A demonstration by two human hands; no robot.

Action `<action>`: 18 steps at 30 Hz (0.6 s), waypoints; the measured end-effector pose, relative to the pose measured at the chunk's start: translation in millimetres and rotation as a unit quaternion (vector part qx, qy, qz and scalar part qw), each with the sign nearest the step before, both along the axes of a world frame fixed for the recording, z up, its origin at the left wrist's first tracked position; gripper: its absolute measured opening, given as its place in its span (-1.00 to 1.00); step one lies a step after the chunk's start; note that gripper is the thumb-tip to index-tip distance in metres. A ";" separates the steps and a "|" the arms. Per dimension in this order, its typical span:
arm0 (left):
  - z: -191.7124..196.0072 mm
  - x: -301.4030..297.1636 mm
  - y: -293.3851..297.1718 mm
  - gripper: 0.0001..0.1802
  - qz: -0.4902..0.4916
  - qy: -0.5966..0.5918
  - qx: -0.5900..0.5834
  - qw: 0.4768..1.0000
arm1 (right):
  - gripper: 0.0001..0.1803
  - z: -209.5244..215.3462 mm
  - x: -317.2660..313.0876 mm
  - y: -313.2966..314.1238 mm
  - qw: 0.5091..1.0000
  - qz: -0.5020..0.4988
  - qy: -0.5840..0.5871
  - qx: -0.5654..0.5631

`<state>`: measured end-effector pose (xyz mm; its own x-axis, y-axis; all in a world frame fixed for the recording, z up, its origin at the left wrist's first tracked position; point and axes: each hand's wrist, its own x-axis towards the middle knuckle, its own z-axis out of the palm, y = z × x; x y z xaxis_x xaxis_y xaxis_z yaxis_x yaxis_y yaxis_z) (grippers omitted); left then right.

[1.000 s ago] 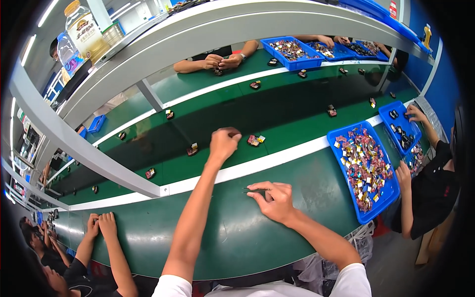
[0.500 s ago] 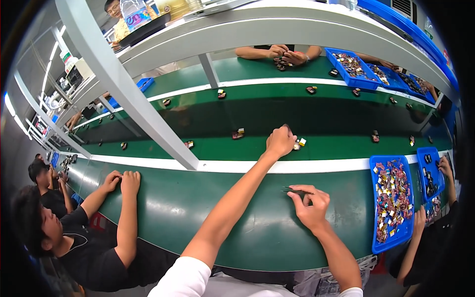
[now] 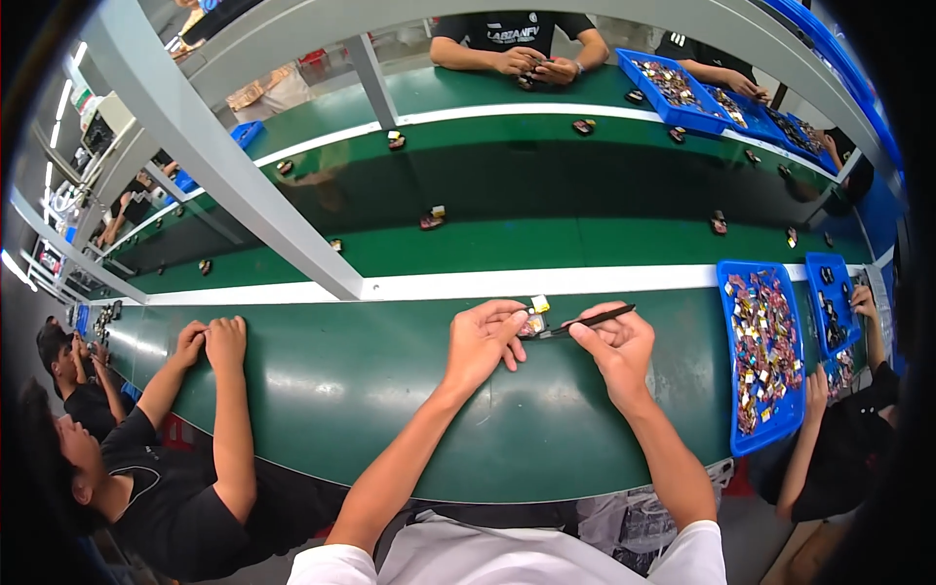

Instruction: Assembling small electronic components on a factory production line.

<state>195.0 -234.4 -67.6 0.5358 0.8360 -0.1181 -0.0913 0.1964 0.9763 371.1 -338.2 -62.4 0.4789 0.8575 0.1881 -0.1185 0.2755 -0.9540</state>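
Note:
My left hand [image 3: 478, 346] grips a small dark electronic assembly [image 3: 531, 326] between thumb and fingers, just above the green table's far edge. A yellow-and-white tab [image 3: 540, 303] sticks up from it. In my right hand [image 3: 622, 353] is a pair of black tweezers [image 3: 614, 314], pinched by thumb and fingers. Its tips point left and reach the assembly's right side; whether they grip a part of it is too small to tell.
Beyond a white rail [image 3: 546, 279], a green conveyor belt [image 3: 585, 243] carries several similar assemblies. At right stand a blue tray [image 3: 751, 445] of small colourful parts and another blue tray [image 3: 812, 283] of black pieces. A slanting metal post [image 3: 224, 166] rises at left, near a co-worker's hands [image 3: 224, 341].
My left hand has drawn back from the belt to the table, bringing the assembly. My right hand has moved up, and its tweezers have come to the assembly. The view has shifted slightly.

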 end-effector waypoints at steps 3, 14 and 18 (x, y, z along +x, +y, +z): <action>-2.2 2.6 -3.9 -0.72 0.001 -0.001 0.022 1.000 | -0.81 -4.0 -2.6 -1.7 0.999 -0.017 -0.042 0.005; -2.4 6.1 -14.5 -0.74 0.018 0.043 0.075 0.996 | -0.82 -5.7 -6.5 -4.5 0.986 -0.048 -0.160 -0.020; -1.7 7.4 -15.8 -0.74 0.020 0.039 0.075 0.996 | -0.82 -5.7 -6.1 -4.6 0.984 -0.048 -0.170 -0.028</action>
<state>202.4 -250.2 -69.3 0.4964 0.8676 -0.0299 -0.0190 0.0452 0.9988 365.1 -342.8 -68.2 0.4763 0.8247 0.3051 0.2351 0.2149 -0.9479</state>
